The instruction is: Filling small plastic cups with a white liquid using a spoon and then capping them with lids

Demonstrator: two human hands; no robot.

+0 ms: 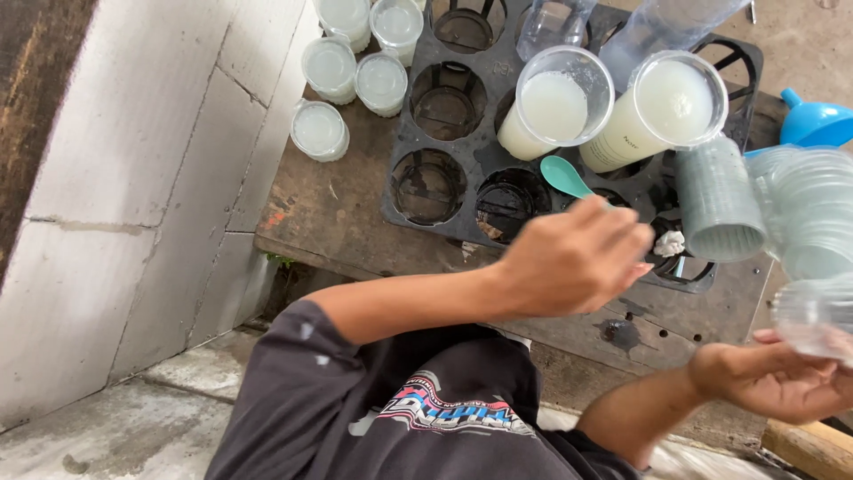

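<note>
My left hand (573, 258) is closed around the handle of a teal plastic spoon (565, 176), whose bowl points up toward the cups. Just beyond it, two clear plastic cups of milky white liquid (555, 105) (662, 107) lean in a black tray with round holes (444, 222). My right hand (782, 378), at the lower right, holds a blurred empty clear cup (813, 316) from below. Neither hand touches the filled cups.
Several small sealed cups of pale liquid (330, 67) stand at the table's back left. Stacks of empty clear cups (720, 200) lie on their side at right, beside a blue funnel (816, 123). A grey block wall (133, 178) runs along the left.
</note>
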